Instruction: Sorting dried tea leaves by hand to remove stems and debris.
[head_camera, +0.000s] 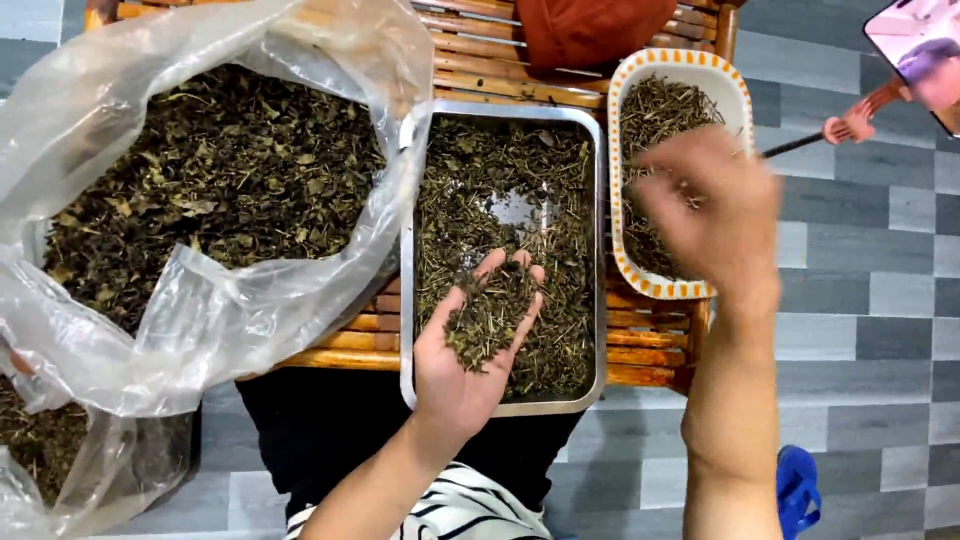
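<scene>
That little heap of dried herb (490, 315) sits in your cupped left hand (470, 350), palm up over the near half of the steel tray (597, 250), so keep the palm level and low above the tray; anything that slides off should then land back in the loose herb and not on your lap. Left grip is a loose open cup, fingers slightly curled, nothing pinched. Your right hand (712, 205) is over the orange-rimmed white dish (680, 62) of stalky bits, but it's blurred, so I honestly can't tell if the fingers are closed on a stem or open. I'd say pick with just fingertips, one or two stalks at a time, and let go right down in the dish so they don't bounce onto the slatted wooden bench (480, 60). Spread the heap thin with your thumb so stems show. The big clear plastic bag (200, 320) of dried leaves sags against the tray's left edge, so watch that your left elbow doesn't drag it.
</scene>
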